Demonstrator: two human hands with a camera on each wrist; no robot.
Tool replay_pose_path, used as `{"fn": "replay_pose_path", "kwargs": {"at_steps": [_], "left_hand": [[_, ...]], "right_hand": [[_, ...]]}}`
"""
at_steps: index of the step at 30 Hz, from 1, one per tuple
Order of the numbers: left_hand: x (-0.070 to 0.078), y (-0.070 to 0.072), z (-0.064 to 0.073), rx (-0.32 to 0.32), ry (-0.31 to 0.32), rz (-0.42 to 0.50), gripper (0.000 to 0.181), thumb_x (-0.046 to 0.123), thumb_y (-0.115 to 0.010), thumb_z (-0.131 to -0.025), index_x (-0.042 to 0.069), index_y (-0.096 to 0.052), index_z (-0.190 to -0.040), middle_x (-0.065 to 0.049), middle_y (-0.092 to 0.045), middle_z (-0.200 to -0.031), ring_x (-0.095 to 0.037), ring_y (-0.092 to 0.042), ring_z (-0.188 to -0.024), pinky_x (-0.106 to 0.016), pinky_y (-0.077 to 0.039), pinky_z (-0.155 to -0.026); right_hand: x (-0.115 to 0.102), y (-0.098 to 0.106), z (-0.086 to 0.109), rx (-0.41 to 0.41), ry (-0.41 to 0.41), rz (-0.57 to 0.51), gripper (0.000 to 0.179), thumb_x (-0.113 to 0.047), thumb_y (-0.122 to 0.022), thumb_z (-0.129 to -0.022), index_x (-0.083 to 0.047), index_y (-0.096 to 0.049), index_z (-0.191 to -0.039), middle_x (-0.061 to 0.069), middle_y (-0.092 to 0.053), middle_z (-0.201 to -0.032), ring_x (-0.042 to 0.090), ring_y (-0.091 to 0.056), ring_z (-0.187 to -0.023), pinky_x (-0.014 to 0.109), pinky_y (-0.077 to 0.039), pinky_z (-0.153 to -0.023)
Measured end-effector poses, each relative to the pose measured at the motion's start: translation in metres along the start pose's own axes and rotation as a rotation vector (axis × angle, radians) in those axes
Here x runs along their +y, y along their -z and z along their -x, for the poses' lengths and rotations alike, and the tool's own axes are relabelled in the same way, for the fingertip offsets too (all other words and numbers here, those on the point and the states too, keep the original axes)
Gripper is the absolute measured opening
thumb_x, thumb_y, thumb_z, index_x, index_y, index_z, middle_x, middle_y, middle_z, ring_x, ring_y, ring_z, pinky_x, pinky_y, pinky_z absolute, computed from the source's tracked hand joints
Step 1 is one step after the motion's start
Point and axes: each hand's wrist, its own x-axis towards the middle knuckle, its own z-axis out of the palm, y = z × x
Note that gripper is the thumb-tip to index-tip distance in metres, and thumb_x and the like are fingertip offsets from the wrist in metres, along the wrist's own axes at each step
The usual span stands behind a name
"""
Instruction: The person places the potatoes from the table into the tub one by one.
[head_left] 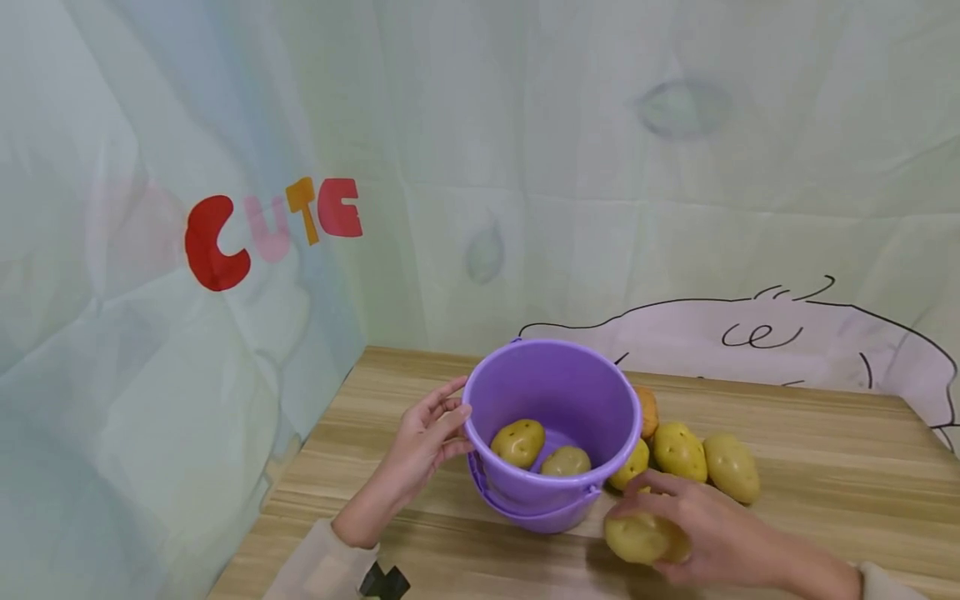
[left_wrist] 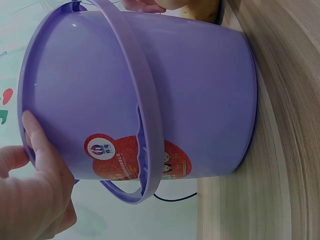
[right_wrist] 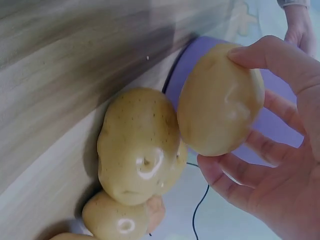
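A purple bucket (head_left: 551, 492) stands upright on the wooden table, its handle hanging down the near side. Inside it lie two potatoes, one yellow-brown (head_left: 518, 442) and one paler (head_left: 566, 461). My left hand (head_left: 426, 433) holds the bucket's rim at the left, and a red label (left_wrist: 120, 157) shows on the wall in the left wrist view. To the right of the bucket, my right hand (head_left: 708, 525) grips a potato (right_wrist: 220, 102) between thumb and fingers. In the right wrist view this potato overlaps the bucket and a larger potato (right_wrist: 135, 145).
Several more potatoes sit right of the bucket, among them a yellow one (head_left: 679, 451) and a paler one (head_left: 732, 468). An orange lumpy thing (head_left: 646, 411) is partly hidden behind the bucket's rim. A printed cloth (head_left: 480, 150) hangs behind the table (head_left: 840, 467).
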Motion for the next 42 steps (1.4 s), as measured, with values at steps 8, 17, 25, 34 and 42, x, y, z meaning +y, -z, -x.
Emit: {"fn": "replay_pose_path", "kwargs": {"at_steps": [8, 17, 25, 34, 42], "left_hand": [[0.001, -0.001, 0.0, 0.001, -0.001, -0.006, 0.052, 0.007, -0.052, -0.103, -0.001, -0.034, -0.151, -0.017, -0.048, -0.117, -0.012, -0.06, -0.087, -0.027, -0.061, -0.08], [0.001, -0.001, -0.002, -0.015, -0.011, -0.008, 0.052, 0.007, -0.052, -0.103, -0.001, -0.034, -0.151, -0.017, -0.048, -0.117, -0.012, -0.06, -0.087, -0.026, -0.061, -0.08], [0.0, -0.001, -0.002, 0.0, -0.003, -0.012, 0.052, 0.007, -0.053, -0.103, -0.001, -0.035, -0.151, -0.016, -0.049, -0.117, -0.012, -0.06, -0.087, -0.026, -0.061, -0.08], [0.0, 0.001, 0.0, 0.009, 0.001, -0.008, 0.052, 0.007, -0.052, -0.103, -0.001, -0.034, -0.151, -0.017, -0.048, -0.117, -0.012, -0.06, -0.087, -0.026, -0.061, -0.079], [-0.001, 0.001, -0.001, 0.006, 0.003, -0.009, 0.051, 0.007, -0.052, -0.103, -0.001, -0.035, -0.151, -0.017, -0.048, -0.117, -0.012, -0.06, -0.086, -0.026, -0.061, -0.08]], "right_hand": [[0.008, 0.012, 0.007, 0.022, -0.021, -0.049, 0.076, -0.011, -0.091, -0.054, -0.025, -0.063, -0.123, -0.008, -0.057, -0.12, 0.01, -0.059, -0.102, 0.021, -0.056, -0.084], [0.02, 0.024, 0.012, 0.057, -0.016, -0.055, 0.076, -0.009, -0.092, -0.052, -0.022, -0.064, -0.121, -0.007, -0.058, -0.118, 0.011, -0.057, -0.103, 0.009, -0.044, -0.094], [0.025, 0.038, 0.012, 0.056, -0.096, -0.018, 0.074, -0.011, -0.092, -0.054, -0.026, -0.065, -0.121, -0.011, -0.058, -0.117, 0.008, -0.056, -0.101, 0.021, -0.054, -0.085], [0.033, 0.053, 0.011, 0.077, -0.102, -0.037, 0.073, -0.007, -0.091, -0.055, -0.023, -0.065, -0.121, -0.008, -0.059, -0.117, 0.009, -0.058, -0.099, 0.014, -0.049, -0.083], [0.033, 0.071, 0.005, 0.06, -0.214, 0.07, 0.07, -0.013, -0.092, -0.058, -0.03, -0.065, -0.121, -0.011, -0.058, -0.121, 0.009, -0.059, -0.102, 0.021, -0.054, -0.082]]}}
